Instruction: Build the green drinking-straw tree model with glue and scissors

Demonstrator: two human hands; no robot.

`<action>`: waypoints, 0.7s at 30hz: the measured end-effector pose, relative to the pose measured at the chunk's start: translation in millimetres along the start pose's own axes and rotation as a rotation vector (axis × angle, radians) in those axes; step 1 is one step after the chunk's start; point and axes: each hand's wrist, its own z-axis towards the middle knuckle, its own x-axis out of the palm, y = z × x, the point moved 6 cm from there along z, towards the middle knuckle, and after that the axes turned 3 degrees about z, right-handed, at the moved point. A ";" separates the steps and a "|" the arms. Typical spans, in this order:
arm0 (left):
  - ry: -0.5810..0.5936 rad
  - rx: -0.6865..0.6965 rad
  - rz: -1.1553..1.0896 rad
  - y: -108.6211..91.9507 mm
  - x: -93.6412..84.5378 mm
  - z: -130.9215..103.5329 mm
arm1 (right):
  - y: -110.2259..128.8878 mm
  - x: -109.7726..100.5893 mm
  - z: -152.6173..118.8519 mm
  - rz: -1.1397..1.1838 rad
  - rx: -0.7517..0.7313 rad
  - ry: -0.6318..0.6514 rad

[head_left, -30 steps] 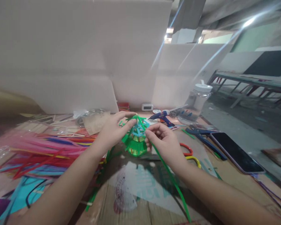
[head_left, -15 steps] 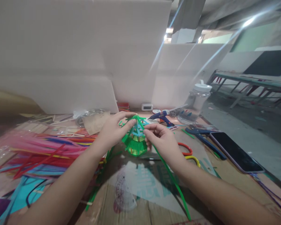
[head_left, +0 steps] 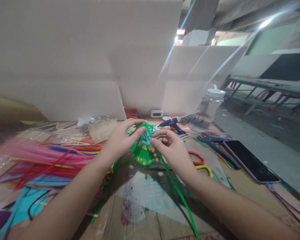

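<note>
A small cone-shaped model [head_left: 144, 158], green at the base with light-blue strips higher up, stands on the worktable. My left hand [head_left: 123, 136] pinches its top from the left, thumb against the near side. In my right hand [head_left: 172, 148], thumb and fingertips are closed on a long green pipe cleaner [head_left: 177, 191]. Its upper part runs to the model's tip, and its free length trails down to the table's near edge. My fingers cover parts of the model's upper sides.
Colourful pipe cleaners [head_left: 52, 160] lie heaped at left. A blue glue gun [head_left: 172, 124] is behind the model. Red-and-yellow-handled scissors [head_left: 198, 158], blue-handled pliers [head_left: 221, 152], a phone [head_left: 251, 161] and a water bottle [head_left: 208, 108] are at right. A clear protractor [head_left: 133, 205] lies in front.
My right hand has shifted slightly left towards the model, and the pipe cleaner's free end has swung left with it. My left hand keeps its hold on the top.
</note>
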 end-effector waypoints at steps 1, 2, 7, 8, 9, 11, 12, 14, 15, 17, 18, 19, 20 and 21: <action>0.000 -0.002 0.001 0.2 -0.1 0.0 | 1.3 0.0 -1.5 -0.003 -0.002 0.004; 0.000 -0.005 0.002 0.6 -0.4 0.0 | 2.4 -0.8 -3.5 -0.008 -0.003 0.005; 0.022 -0.016 0.007 1.0 -1.0 0.2 | 1.1 -8.6 -18.5 -0.112 0.056 0.051; 0.026 -0.012 0.007 0.6 -0.9 0.3 | -0.5 -9.2 -21.5 -0.127 0.084 0.070; 0.028 -0.009 0.006 0.1 -0.8 0.4 | -2.0 -9.1 -24.1 -0.130 0.113 0.086; 0.029 -0.010 0.005 -0.4 -0.8 0.5 | -5.0 -6.8 -27.6 -0.101 0.178 0.106; 0.030 -0.012 0.007 -0.5 -0.9 0.5 | -6.4 -5.0 -28.6 -0.074 0.210 0.106; 0.032 -0.018 0.009 -0.7 -1.0 0.4 | -9.1 -1.1 -29.3 -0.013 0.269 0.089; 0.032 -0.019 0.009 -0.8 -1.2 0.3 | -10.2 0.4 -29.1 0.012 0.288 0.074; 0.030 -0.024 0.011 -0.9 -1.7 -0.1 | -11.4 2.1 -28.3 0.031 0.292 0.053; 0.027 -0.029 0.012 -0.8 -1.9 -0.3 | -11.8 2.4 -27.8 0.028 0.283 0.050; 0.028 -0.036 0.013 -0.5 -2.0 -0.5 | -12.1 2.5 -27.4 0.020 0.272 0.054; 0.028 -0.040 0.016 -0.3 -2.0 -0.7 | -12.5 2.5 -27.0 0.013 0.260 0.061; 0.030 -0.043 0.019 -0.1 -1.8 -0.8 | -13.0 2.4 -26.7 0.009 0.251 0.070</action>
